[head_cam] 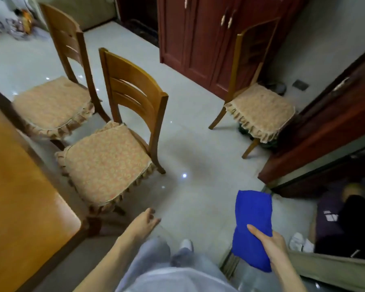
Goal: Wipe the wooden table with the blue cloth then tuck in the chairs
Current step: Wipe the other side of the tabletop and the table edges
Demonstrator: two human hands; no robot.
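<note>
My right hand (272, 243) grips a folded blue cloth (252, 216) at the lower right, held over the floor. My left hand (144, 221) hangs empty with loosely curled fingers, near the corner of the nearest chair. The wooden table (19, 197) fills the left edge. Two wooden chairs with beige frilled cushions stand pulled out beside it: the nearest chair (108, 163) and a farther chair (53, 106). A third chair (259, 108) stands apart at the right, near a cabinet.
A dark red cabinet (198, 39) stands at the back and a red door (333, 123) at the right. Pale tiled floor (188, 148) lies open between the chairs. Dark bags (346, 224) and white shoes (299, 243) lie at the lower right.
</note>
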